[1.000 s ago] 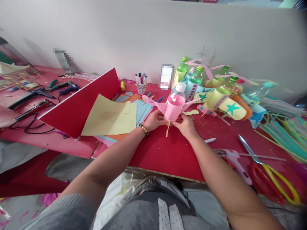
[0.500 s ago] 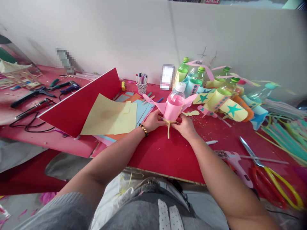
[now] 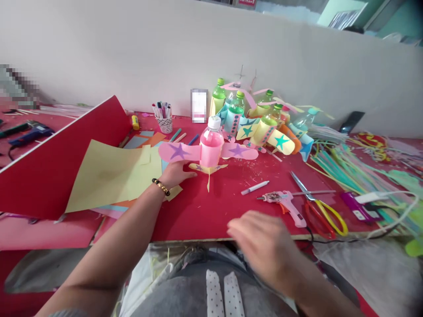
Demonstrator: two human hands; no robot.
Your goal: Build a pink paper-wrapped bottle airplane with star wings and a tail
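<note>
A toy plane made from a clear bottle (image 3: 211, 145) with a white cap stands upright on the red table. It has a pink paper wrap, pink wings with purple stars and a yellow paper tail (image 3: 209, 169) at its base. My left hand (image 3: 178, 174) is beside it under the left wing, thumb stretched out and apart from the tail; the wing partly hides the fingers. I see nothing in that hand. My right hand (image 3: 261, 248) is lifted near the table's front edge, smeared by motion, its fingers bent and hard to make out.
On the right lie a white pen (image 3: 255, 188), a pink glue gun (image 3: 286, 204) and large scissors (image 3: 319, 204). Several finished bottle planes (image 3: 264, 130) crowd the back. Yellow paper sheets (image 3: 109, 176) and a red board (image 3: 66, 163) are at left, with a pen cup (image 3: 164, 123) behind.
Both hands have come off the bottle plane. It has turned so its wings spread flat with purple stars showing. My right hand has moved back toward me; the view has swung right.
</note>
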